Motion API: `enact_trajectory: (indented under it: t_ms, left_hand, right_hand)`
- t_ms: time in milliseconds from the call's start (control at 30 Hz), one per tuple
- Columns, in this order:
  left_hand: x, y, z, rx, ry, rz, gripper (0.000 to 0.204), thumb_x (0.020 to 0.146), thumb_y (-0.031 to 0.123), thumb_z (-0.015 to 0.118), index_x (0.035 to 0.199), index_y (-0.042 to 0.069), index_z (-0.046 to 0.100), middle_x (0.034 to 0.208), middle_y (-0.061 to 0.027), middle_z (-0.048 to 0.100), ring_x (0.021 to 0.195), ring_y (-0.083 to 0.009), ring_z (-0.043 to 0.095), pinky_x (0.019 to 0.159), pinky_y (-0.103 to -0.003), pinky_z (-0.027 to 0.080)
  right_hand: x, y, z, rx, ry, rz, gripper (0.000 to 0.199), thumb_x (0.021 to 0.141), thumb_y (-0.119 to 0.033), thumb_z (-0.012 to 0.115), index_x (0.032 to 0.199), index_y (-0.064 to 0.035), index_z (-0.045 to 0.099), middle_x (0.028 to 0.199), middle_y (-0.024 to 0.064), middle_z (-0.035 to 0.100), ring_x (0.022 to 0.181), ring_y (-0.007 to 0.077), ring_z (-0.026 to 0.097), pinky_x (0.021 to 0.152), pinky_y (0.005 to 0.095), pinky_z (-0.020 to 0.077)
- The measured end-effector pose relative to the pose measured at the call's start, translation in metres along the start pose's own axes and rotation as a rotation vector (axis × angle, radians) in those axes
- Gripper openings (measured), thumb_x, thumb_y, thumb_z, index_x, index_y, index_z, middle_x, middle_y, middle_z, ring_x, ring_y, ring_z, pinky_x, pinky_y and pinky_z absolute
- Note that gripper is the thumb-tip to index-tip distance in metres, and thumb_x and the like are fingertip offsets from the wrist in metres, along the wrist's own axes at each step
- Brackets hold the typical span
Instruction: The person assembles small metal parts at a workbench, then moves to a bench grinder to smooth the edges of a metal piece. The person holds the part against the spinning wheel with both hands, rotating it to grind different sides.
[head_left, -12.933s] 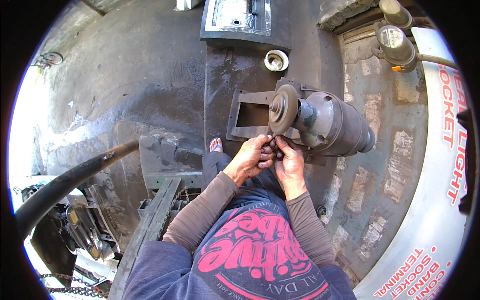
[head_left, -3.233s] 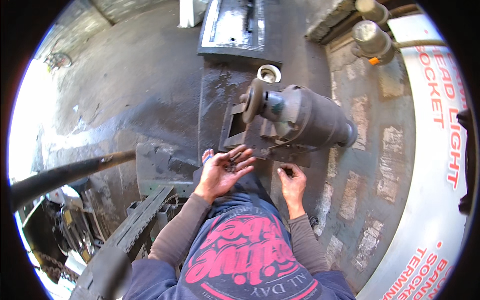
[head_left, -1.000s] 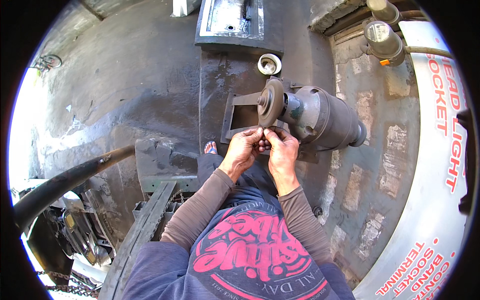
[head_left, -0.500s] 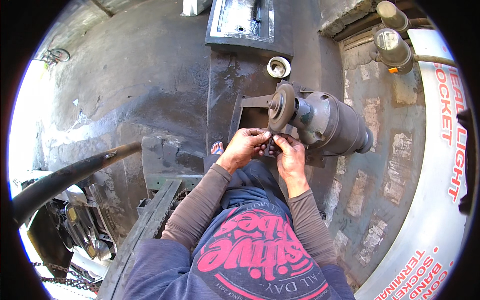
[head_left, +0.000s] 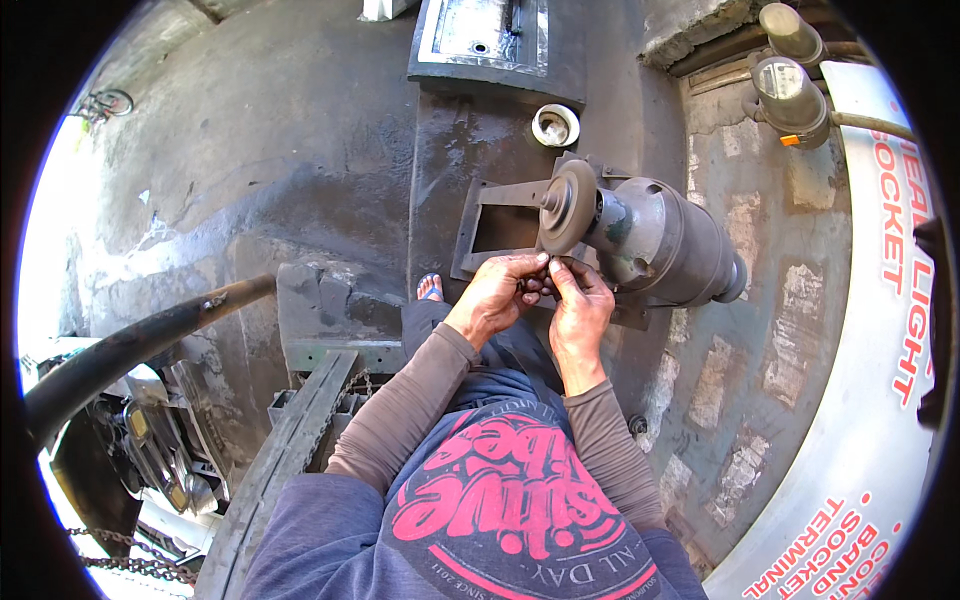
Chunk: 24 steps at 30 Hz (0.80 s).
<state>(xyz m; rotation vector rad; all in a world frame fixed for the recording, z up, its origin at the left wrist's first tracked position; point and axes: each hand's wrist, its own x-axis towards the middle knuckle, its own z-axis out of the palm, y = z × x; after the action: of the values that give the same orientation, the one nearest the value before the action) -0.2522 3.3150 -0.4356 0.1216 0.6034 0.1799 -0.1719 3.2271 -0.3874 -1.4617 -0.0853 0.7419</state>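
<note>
My left hand (head_left: 497, 296) and my right hand (head_left: 580, 317) meet at the lower edge of a round grinding wheel (head_left: 566, 207). The fingers of both are closed, thumbs and fingertips pinched together side by side. Whatever they hold is small, dark and mostly hidden between the fingers, so I cannot name it. The wheel sits on the shaft of a grey bench grinder motor (head_left: 668, 243), just beyond my fingertips. A metal frame (head_left: 515, 192) supports the machine.
A white bowl (head_left: 556, 126) stands beyond the wheel, with a metal sink-like basin (head_left: 485, 45) farther off. A dark pipe (head_left: 150, 345) slants in from the left, near a steel beam (head_left: 285, 465). On the right are electric meters (head_left: 790, 95) and a printed banner (head_left: 850, 330).
Both hands stay pinched at the wheel's lower edge and have drawn slightly closer together. The view has shifted a little.
</note>
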Motion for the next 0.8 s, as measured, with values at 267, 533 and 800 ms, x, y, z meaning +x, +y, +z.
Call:
enact_trajectory:
  t_ms: [267, 533, 800]
  left_hand:
    - [-0.002, 0.006, -0.011, 0.208, 0.010, 0.030, 0.016, 0.099, 0.016, 0.064, 0.101, 0.000, 0.068, 0.077, 0.0017, 0.056, 0.061, -0.0048, 0.045, 0.052, -0.021, 0.036]
    - [0.002, -0.004, -0.004, 0.031, 0.009, 0.053, 0.011, 0.097, 0.014, 0.066, 0.095, 0.003, 0.069, 0.079, 0.0011, 0.059, 0.066, -0.0059, 0.048, 0.053, -0.021, 0.040]
    - [0.000, 0.007, -0.005, 0.262, -0.005, 0.038, 0.012, 0.098, 0.014, 0.064, 0.094, 0.003, 0.067, 0.071, 0.0022, 0.056, 0.055, -0.0048, 0.047, 0.048, -0.020, 0.037]
  right_hand:
    - [0.017, 0.001, -0.026, 0.054, -0.108, 0.251, 0.013, 0.092, -0.008, 0.069, 0.101, 0.0017, 0.068, 0.085, 0.0068, 0.069, 0.071, 0.0137, 0.062, 0.067, 0.0289, 0.0513]
    - [0.012, 0.004, -0.012, 0.082, -0.039, 0.101, 0.014, 0.092, -0.002, 0.069, 0.103, 0.0060, 0.067, 0.090, 0.0086, 0.070, 0.074, 0.0154, 0.065, 0.068, 0.0290, 0.0528]
    - [0.011, 0.000, -0.027, 0.185, -0.165, 0.291, 0.013, 0.092, -0.006, 0.069, 0.101, 0.0027, 0.067, 0.089, 0.0070, 0.068, 0.071, 0.0139, 0.061, 0.068, 0.0291, 0.0504]
